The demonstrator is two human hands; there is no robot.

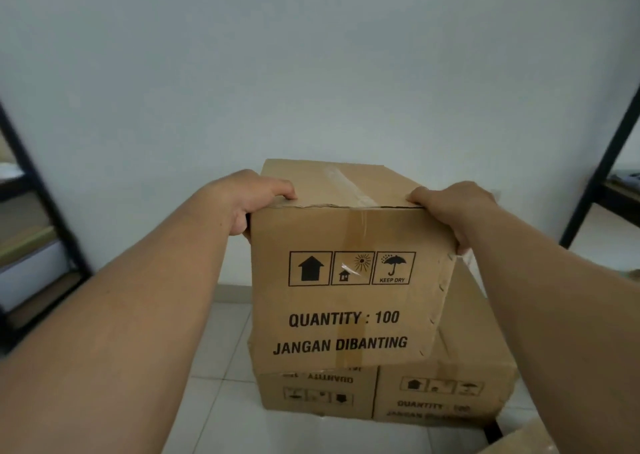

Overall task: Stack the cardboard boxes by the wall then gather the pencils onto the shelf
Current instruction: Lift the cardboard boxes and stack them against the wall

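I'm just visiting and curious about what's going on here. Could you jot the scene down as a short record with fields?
top box: tilted over two others, print facing camera
left grip: holds its upper left corner
right grip: holds its upper right corner
lower left box: on tiled floor, print upside down
lower right box: beside it, print upright
wall: plain, behind the boxes
pencils: none in view

Glossy white floor tiles (221,401) with pale grout lines spread from six to eight o'clock, and more show at four o'clock. A light skirting strip (232,292) runs along the floor's far edge, just left of centre. At nine o'clock a white folded thing (10,171) lies blurred at the frame's edge. Below it are an olive-beige board (24,242) and a pale grey slab (31,273). At three o'clock sits a dark item (627,176), too blurred to identify.
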